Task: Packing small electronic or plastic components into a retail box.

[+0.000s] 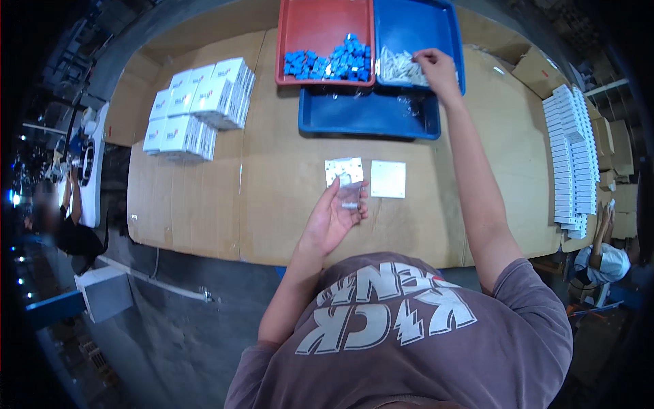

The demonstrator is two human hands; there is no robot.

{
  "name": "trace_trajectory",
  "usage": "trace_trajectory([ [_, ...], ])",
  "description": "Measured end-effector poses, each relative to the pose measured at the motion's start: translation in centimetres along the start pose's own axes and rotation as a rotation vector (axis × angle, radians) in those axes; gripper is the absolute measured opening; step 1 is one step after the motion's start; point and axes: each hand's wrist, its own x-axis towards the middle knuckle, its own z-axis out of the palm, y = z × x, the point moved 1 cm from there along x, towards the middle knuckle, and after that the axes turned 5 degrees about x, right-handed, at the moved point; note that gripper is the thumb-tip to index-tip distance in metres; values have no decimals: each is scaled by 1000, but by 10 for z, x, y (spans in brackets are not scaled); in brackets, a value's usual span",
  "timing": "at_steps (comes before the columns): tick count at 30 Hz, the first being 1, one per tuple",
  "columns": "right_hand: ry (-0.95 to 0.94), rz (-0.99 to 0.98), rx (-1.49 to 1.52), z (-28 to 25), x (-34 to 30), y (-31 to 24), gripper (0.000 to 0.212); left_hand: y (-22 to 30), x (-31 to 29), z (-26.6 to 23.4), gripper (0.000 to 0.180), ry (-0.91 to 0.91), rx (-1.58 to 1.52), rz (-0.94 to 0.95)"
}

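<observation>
My left hand (334, 219) is closed on a small clear plastic bag (350, 196), held low over the cardboard-covered table. Just beyond the bag is a white square plate with small fittings (344, 167), partly hidden by the hand and bag. To its right lies a plain white square plate (388, 180). My right hand (439, 71) reaches into the right-hand blue tray (417, 24), its fingertips pinched together at a pile of small whitish pieces (398, 66). What those fingers hold, if anything, is too small to make out.
A red tray (325, 27) with blue pieces (349, 60) adjoins the blue tray. In front sits another blue tray (368, 116). White boxes (197, 102) are stacked at left; more white boxes (572, 160) line the right edge. People work at both sides.
</observation>
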Motion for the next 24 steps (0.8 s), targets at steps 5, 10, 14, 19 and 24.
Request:
trace_trajectory([
  [5, -233, 181, 170, -1, -55, -81, 17, 9, 0, 9, 58, -13, -22, 58],
  [10, -489, 161, 160, 11, -100, -122, 15, 10, 0, 13, 58, -8, 1, 62],
  [14, -868, 209, 278, 33, -144, -124, 12, 6, 1, 9, 59, -45, 9, 57],
  [19, -1072, 239, 130, 45, -169, -126, 15, 4, 1, 14, 58, 8, 127, 59],
  [24, -1156, 186, 59, 48, -162, -140, 14, 3, 4, 11, 55, -46, 196, 5],
])
